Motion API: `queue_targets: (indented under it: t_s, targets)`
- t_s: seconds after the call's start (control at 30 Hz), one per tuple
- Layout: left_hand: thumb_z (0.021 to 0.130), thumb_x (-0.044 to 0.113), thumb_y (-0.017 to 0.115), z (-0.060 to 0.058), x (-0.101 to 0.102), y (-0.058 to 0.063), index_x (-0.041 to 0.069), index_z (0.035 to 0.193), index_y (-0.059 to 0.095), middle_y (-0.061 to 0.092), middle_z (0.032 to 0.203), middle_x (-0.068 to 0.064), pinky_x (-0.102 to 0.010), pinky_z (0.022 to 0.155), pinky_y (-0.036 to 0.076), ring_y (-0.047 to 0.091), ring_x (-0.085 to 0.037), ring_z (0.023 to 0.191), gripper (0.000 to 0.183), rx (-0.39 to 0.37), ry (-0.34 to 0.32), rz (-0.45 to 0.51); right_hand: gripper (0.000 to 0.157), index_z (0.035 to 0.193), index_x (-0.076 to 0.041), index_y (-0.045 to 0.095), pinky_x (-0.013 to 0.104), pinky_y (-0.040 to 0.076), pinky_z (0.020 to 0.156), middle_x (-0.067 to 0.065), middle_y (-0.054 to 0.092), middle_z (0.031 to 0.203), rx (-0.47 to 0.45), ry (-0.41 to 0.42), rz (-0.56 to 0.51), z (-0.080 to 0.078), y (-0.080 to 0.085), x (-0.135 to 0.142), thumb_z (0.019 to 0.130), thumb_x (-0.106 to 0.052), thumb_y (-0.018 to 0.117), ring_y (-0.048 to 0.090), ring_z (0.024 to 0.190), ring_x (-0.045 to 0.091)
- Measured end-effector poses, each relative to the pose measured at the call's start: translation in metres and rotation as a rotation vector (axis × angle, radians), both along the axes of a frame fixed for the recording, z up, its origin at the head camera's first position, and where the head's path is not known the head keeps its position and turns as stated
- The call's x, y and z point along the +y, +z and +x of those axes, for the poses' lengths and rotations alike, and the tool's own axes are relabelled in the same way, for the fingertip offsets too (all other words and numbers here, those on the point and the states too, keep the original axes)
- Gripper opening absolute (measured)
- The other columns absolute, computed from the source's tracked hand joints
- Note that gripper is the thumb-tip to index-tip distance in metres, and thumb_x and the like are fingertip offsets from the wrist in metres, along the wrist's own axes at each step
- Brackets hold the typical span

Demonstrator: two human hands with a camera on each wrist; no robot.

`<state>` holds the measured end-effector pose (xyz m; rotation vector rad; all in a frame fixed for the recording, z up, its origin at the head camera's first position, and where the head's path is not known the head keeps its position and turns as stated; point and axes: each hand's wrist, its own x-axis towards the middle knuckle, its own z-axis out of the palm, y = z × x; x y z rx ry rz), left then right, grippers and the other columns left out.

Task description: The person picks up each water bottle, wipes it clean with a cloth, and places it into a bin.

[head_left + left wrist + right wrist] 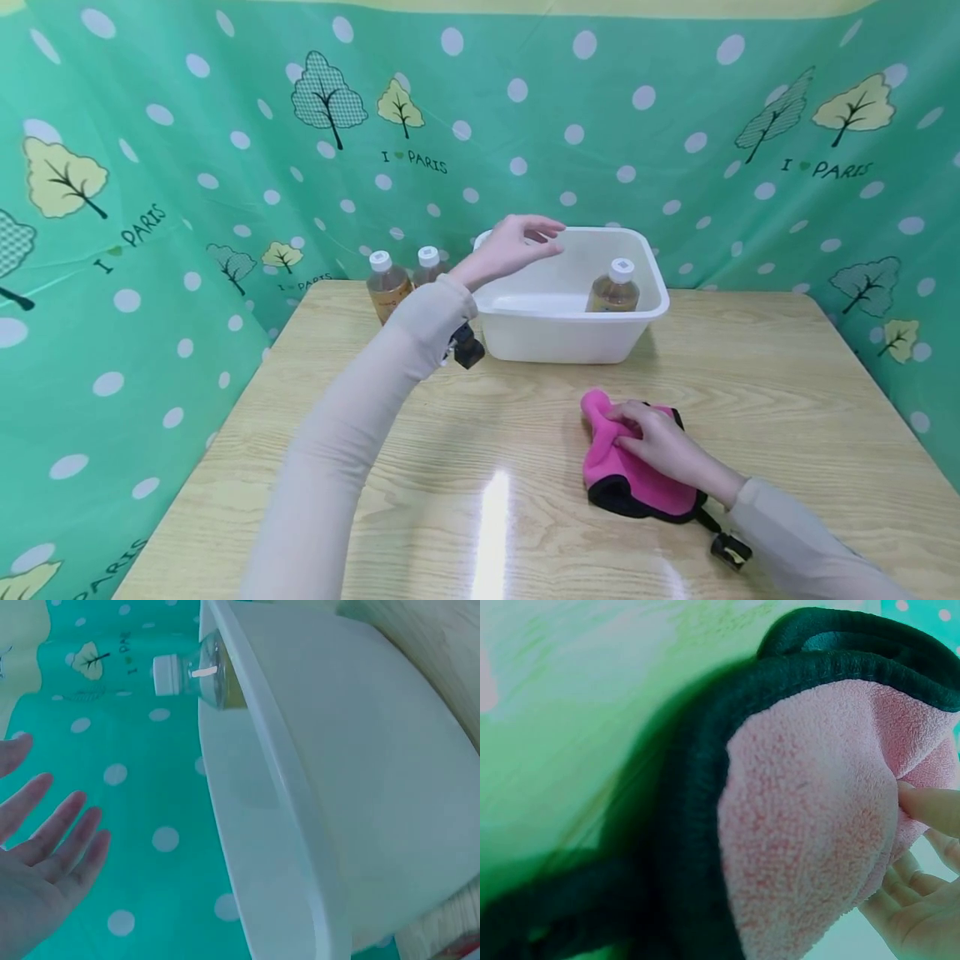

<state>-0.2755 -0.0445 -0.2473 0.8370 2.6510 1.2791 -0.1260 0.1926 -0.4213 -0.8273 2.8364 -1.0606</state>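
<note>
My left hand [517, 243] is raised over the left part of a white plastic basin [555, 337], fingers apart and holding nothing. Inside the basin, at its right end, stands a clear bottle [613, 293] of brown liquid with a white cap; the left wrist view also shows this bottle [217, 675]. On the table in front of the basin, my right hand [663, 442] pinches a fold of a pink fleece item [660, 492] with black edging. In the right wrist view, thumb and fingers grip the fuzzy fabric [810, 802]. Its exact kind is unclear.
Two more capped bottles stand left of the basin, one at the front [388, 287] and one behind [429, 265], partly hidden by my left arm. A green dotted curtain [480, 108] rises behind the wooden table [787, 400]. A small black device [731, 550] hangs by my right sleeve.
</note>
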Motion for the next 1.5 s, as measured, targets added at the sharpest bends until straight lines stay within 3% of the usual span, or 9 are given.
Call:
queue_targets:
  t_s: [0.3, 0.8, 1.17, 1.5]
  targets:
    - [0.086, 0.025, 0.058, 0.003, -0.037, 0.004, 0.012, 0.121, 0.054, 0.054, 0.119, -0.006, -0.026, 0.085, 0.046, 0.052, -0.015, 0.103, 0.038, 0.002, 0.086, -0.013, 0.027, 0.098, -0.001, 0.061, 0.025, 0.051, 0.067, 0.011, 0.060, 0.097, 0.000, -0.005, 0.004, 0.000, 0.000, 0.000, 0.073, 0.007, 0.066, 0.057, 0.082, 0.018]
    - [0.086, 0.026, 0.058, 0.008, -0.088, -0.008, 0.012, 0.121, 0.054, 0.049, 0.125, -0.004, -0.034, 0.090, 0.044, 0.048, -0.021, 0.110, 0.037, 0.046, 0.226, -0.068, 0.026, 0.098, -0.001, 0.061, 0.025, 0.051, 0.068, 0.011, 0.060, 0.097, -0.013, -0.008, 0.001, 0.001, 0.002, 0.000, 0.073, 0.007, 0.066, 0.058, 0.084, 0.019]
    - [0.087, 0.020, 0.055, 0.007, -0.112, -0.019, 0.008, 0.120, 0.053, 0.045, 0.128, -0.008, -0.041, 0.100, 0.034, 0.038, -0.024, 0.120, 0.035, 0.106, 0.312, -0.109, 0.027, 0.098, -0.001, 0.061, 0.025, 0.051, 0.068, 0.011, 0.060, 0.098, -0.023, -0.010, -0.004, 0.001, 0.001, 0.001, 0.073, 0.006, 0.066, 0.057, 0.084, 0.018]
    - [0.088, 0.024, 0.053, -0.004, -0.122, -0.037, 0.005, 0.124, 0.049, 0.044, 0.128, -0.011, -0.043, 0.098, 0.035, 0.038, -0.026, 0.119, 0.040, 0.093, 0.400, -0.121, 0.027, 0.098, -0.001, 0.061, 0.024, 0.051, 0.067, 0.012, 0.060, 0.098, -0.016, -0.010, -0.009, 0.000, 0.001, 0.001, 0.073, 0.007, 0.066, 0.057, 0.083, 0.019]
